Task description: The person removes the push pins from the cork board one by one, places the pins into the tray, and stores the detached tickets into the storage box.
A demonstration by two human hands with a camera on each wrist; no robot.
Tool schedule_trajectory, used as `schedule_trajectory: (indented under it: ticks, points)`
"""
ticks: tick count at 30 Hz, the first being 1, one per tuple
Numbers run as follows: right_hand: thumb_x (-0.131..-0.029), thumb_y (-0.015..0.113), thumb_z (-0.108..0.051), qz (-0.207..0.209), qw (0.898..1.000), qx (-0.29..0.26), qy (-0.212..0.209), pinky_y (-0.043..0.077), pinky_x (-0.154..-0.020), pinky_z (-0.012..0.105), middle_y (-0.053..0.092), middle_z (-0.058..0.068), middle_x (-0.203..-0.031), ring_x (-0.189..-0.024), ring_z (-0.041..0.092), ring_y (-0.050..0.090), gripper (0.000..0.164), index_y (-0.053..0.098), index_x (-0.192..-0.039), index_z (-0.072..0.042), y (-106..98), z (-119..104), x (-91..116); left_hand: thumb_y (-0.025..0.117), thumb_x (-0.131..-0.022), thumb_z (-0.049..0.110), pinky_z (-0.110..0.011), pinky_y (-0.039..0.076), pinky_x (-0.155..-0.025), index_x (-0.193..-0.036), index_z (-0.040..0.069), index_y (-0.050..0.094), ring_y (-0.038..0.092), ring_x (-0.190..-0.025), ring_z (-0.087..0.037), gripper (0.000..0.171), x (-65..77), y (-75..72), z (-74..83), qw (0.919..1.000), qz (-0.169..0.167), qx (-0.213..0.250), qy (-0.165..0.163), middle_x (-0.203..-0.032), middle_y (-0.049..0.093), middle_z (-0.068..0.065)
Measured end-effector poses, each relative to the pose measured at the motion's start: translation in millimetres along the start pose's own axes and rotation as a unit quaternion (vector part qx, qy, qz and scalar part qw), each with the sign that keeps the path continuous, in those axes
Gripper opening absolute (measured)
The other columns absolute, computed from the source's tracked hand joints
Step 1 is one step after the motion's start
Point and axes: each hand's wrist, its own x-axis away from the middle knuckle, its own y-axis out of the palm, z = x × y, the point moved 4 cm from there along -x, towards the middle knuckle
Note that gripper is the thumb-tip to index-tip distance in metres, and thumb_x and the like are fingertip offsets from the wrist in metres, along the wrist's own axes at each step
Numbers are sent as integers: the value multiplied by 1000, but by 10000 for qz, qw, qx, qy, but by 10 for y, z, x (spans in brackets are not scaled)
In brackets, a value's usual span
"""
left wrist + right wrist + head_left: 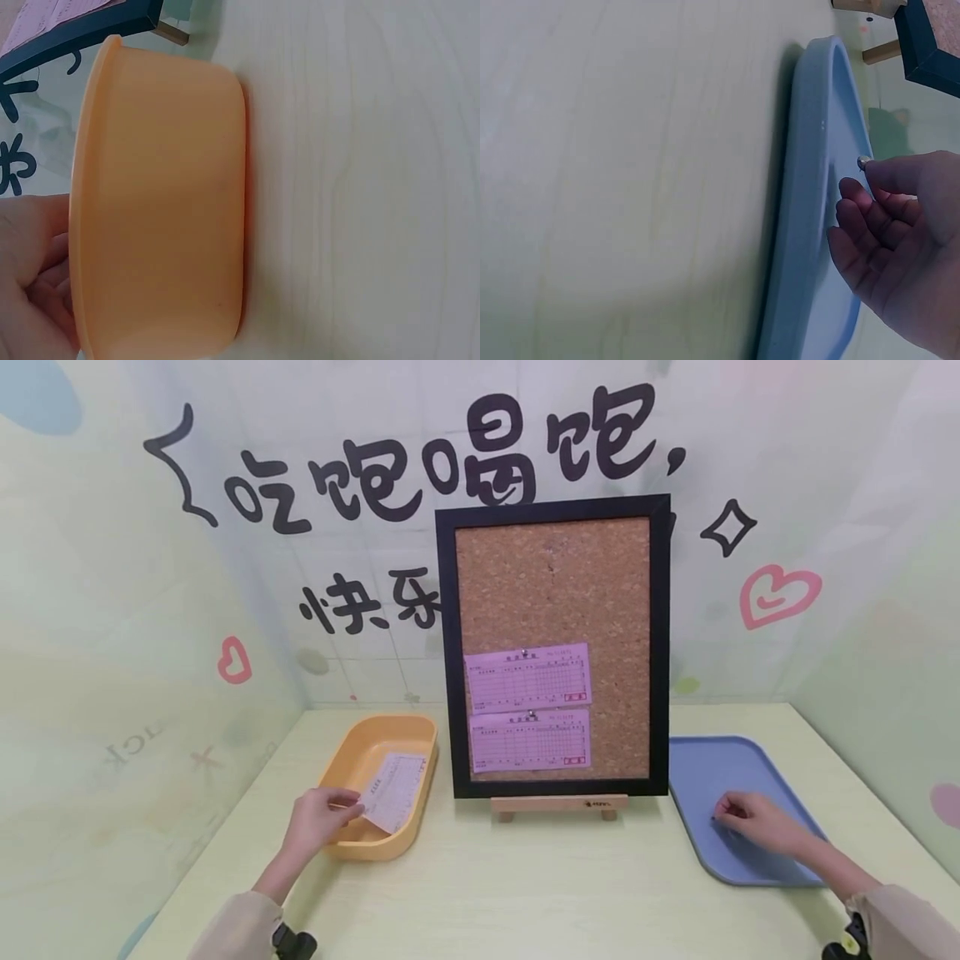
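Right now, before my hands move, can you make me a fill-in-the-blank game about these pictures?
1. The left hand pinches printed ____ at the tub.
2. The right hand holds a pin over a tray coloured ____.
3. Exactly ____ pink slips hang on the corkboard.
4. The corkboard's frame is ____.

Missing words: paper; blue; two; black.

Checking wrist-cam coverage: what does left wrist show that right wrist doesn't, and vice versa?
Left wrist only: left hand, orange tray from outside, pink slips.
Right wrist only: right hand, small metallic pin at the thumb tip, blue tray.
Both: part of the dark frame, a wooden stand piece, pale tabletop.
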Motion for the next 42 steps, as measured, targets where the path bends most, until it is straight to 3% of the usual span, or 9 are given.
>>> schedule_trajectory:
  ticks: [5,10,17,28,35,38,42]
  points:
    - [-83,57,4,-110,9999,26,-54,37,-52,20,51,-9,-70,-63,-5,40,11,56,-76,-4,17,19,-3,70,-76,8,-29,52,-60,-89,-4,67,64,-73,-25,18,36,21,14,9988,36,-401,279,-85,68,-16]
    - [-83,56,4,-242,9995,-25,-190,37,-52,20,51,-11,-70,-63,-6,40,11,57,-76,-5,48,36,-8,71,-74,7,-30,52,-57,-85,-5,67,64,-69,-25,17,67,17,56,9970,173,-505,563,-80,68,-15]
    - [-82,56,4,-327,9995,-34,3,36,-52,20,50,-10,-69,-62,-6,39,11,56,-75,-4,71,63,-17,70,-76,9,-31,53,-62,-88,-4,67,65,-74,-25,18,63,1,40,9974,67,-610,381,-83,68,-14]
    - [-83,54,7,-426,9986,-318,-47,42,-52,20,56,-1,-72,-62,-2,46,3,56,-82,6,-16,64,-45,69,-77,9,-34,52,-66,-90,-3,67,63,-76,-23,18,34,-11,68,9964,47,-725,443,-83,68,-11]
    - [-84,51,7,-387,9990,-226,51,42,-51,22,56,3,-72,-61,2,48,7,55,-90,11,-216,-70,-190,69,-78,8,-36,53,-69,-95,-4,66,64,-79,-25,21,-83,10,359,9935,28,-562,990,-86,67,-13]
    - [-83,53,7,-269,9996,-74,21,42,-50,22,57,3,-70,-59,4,48,8,56,-90,10,-303,-165,-260,67,-80,8,-35,53,-71,-103,-4,63,63,-87,-28,26,-140,17,547,9912,-109,-436,1248,-96,66,-17]
    - [-84,54,4,-281,9995,37,130,44,-52,22,58,4,-74,-61,6,49,10,56,-93,9,-392,-270,-368,64,-84,13,-37,52,-77,-113,-2,58,59,-97,-29,33,-217,25,805,9895,-229,-450,1357,-109,62,-17]
